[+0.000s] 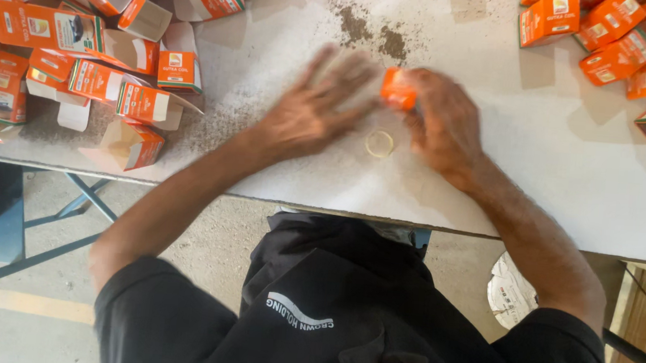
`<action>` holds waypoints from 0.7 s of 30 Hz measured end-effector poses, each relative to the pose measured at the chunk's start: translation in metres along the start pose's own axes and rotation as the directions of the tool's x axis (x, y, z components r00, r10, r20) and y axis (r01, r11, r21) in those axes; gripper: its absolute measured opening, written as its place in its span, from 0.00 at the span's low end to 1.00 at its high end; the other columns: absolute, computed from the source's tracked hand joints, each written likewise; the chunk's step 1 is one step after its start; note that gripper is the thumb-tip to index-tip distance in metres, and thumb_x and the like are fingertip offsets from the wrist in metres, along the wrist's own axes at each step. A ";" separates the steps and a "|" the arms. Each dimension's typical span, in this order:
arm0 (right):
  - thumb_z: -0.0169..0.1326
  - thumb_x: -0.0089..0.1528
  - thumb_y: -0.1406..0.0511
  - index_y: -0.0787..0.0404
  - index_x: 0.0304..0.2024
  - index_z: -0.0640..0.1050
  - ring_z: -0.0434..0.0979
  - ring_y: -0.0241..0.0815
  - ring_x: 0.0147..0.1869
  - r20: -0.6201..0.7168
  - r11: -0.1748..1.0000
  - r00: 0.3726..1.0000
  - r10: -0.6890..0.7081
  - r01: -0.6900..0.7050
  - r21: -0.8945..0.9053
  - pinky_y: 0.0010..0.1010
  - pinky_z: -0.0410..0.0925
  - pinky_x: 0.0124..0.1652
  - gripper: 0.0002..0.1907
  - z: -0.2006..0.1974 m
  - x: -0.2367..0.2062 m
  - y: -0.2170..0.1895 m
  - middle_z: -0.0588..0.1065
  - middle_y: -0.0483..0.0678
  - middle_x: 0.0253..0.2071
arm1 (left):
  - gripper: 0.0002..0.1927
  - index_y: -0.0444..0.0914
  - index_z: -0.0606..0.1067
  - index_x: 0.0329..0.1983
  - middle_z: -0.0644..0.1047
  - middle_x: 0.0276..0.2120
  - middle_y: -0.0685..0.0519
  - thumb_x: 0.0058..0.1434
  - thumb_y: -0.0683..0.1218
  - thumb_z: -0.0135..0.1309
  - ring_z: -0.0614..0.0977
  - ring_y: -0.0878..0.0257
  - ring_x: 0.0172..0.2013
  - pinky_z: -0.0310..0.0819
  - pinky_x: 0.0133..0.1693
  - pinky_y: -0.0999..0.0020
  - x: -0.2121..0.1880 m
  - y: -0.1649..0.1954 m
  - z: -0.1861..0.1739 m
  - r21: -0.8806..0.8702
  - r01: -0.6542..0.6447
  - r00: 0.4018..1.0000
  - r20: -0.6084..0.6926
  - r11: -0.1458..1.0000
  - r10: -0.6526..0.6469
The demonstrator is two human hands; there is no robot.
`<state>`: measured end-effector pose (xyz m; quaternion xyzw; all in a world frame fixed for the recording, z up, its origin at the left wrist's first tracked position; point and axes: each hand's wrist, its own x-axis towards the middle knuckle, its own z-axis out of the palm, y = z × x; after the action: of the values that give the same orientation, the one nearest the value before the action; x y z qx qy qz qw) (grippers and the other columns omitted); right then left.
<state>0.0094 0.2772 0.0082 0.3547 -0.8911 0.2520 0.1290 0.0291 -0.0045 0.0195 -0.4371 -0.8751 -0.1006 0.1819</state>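
My right hand (pixel 443 122) grips a small orange carton (pixel 398 90) just above the white table (pixel 539 168). My left hand (pixel 315 106) is blurred, its fingers spread flat, the fingertips close to the carton's left side. A small pale ring-shaped piece (pixel 379 144) lies on the table between the two hands, below the carton.
A heap of unfolded orange-and-white cartons (pixel 79 55) covers the table's left end. Several closed orange cartons (pixel 618 43) lie at the far right. Dark dust (pixel 369 31) smears the table beyond my hands. The table's front edge runs just under my forearms.
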 end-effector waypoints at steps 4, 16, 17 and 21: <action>0.59 0.73 0.56 0.68 0.72 0.59 0.62 0.67 0.73 -0.226 0.947 0.973 0.038 -0.107 -0.302 0.53 0.57 0.70 0.35 -0.028 0.005 0.009 0.63 0.69 0.68 | 0.33 0.34 0.62 0.75 0.64 0.66 0.28 0.70 0.46 0.60 0.66 0.34 0.64 0.57 0.62 0.33 -0.072 -0.021 -0.045 0.021 0.611 0.790 0.041 0.791 -0.612; 0.69 0.59 0.58 0.70 0.74 0.41 0.71 0.58 0.65 0.146 0.829 0.989 0.034 -0.110 0.548 0.48 0.70 0.60 0.60 0.026 0.001 -0.026 0.65 0.68 0.65 | 0.20 0.32 0.71 0.50 0.76 0.47 0.41 0.57 0.40 0.64 0.80 0.36 0.50 0.84 0.45 0.52 0.036 0.037 0.009 -0.376 0.117 0.849 -0.443 0.919 -0.289; 0.64 0.63 0.61 0.68 0.76 0.41 0.73 0.54 0.67 0.105 0.828 0.986 0.129 -0.165 0.535 0.45 0.72 0.61 0.54 0.025 0.000 -0.021 0.68 0.65 0.66 | 0.17 0.32 0.70 0.51 0.75 0.48 0.39 0.60 0.37 0.59 0.80 0.36 0.51 0.84 0.45 0.54 0.053 0.045 0.019 -0.394 0.079 0.839 -0.469 0.916 -0.275; 0.59 0.71 0.69 0.64 0.77 0.42 0.71 0.52 0.69 -0.095 0.817 0.958 0.269 -0.175 0.549 0.41 0.70 0.66 0.44 0.017 -0.007 0.004 0.66 0.62 0.67 | 0.11 0.32 0.72 0.53 0.79 0.46 0.41 0.68 0.35 0.52 0.84 0.53 0.38 0.81 0.35 0.61 0.089 0.001 0.062 -0.714 0.106 0.848 -0.298 0.692 -0.437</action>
<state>0.0107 0.2738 -0.0103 0.2473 -0.8064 0.5327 0.0692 -0.0336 0.0821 -0.0012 -0.2986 -0.7679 -0.5341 0.1893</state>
